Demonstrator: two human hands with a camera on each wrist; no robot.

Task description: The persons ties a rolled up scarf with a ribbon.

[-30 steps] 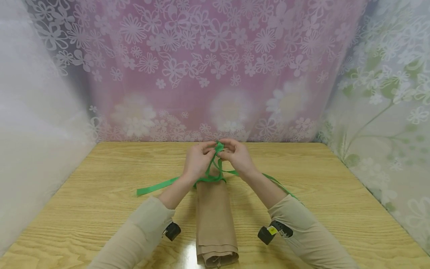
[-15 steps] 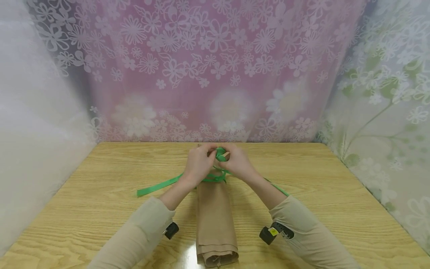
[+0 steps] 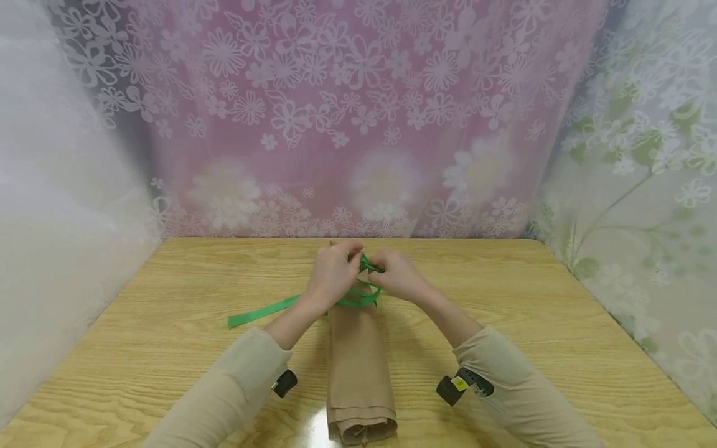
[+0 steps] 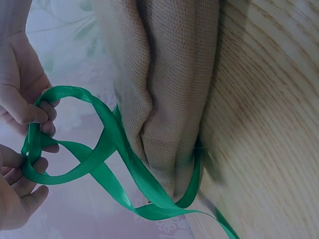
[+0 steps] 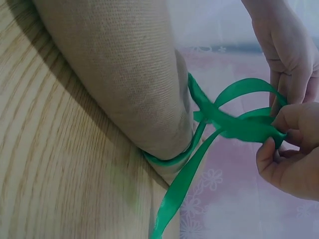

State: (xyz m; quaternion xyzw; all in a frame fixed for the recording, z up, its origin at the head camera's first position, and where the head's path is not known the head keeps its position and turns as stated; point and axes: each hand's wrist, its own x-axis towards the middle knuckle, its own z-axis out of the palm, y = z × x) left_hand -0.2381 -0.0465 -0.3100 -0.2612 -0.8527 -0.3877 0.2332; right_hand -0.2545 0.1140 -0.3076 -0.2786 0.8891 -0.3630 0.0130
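Note:
A roll of brown, burlap-like cloth [image 3: 361, 367] lies lengthwise on the table, its narrow end farthest away. Around that end runs a green ribbon [image 3: 263, 311], crossed and looped above the cloth. My left hand [image 3: 333, 270] pinches a loop of the ribbon [image 4: 107, 134] between thumb and fingers. Just beside it, my right hand [image 3: 398, 274] grips a folded part of the ribbon [image 5: 249, 127]. The two hands are close together, raised over the narrow end. Seen from the right wrist, my right hand [image 5: 294, 154] partly covers the fingertips of my left hand [image 5: 289, 55].
The wood-grain table [image 3: 168, 373] spreads out on both sides of the roll. A pink flowered curtain [image 3: 358, 112] hangs behind its far edge, and pale sheets hang left and right. One ribbon tail stretches left across the table. Both wrists carry small black cameras [image 3: 450, 391].
My right hand has moved slightly down and drawn away from the left, the ribbon still in its fingers. The ribbon tail seen earlier beside my right forearm no longer shows there.

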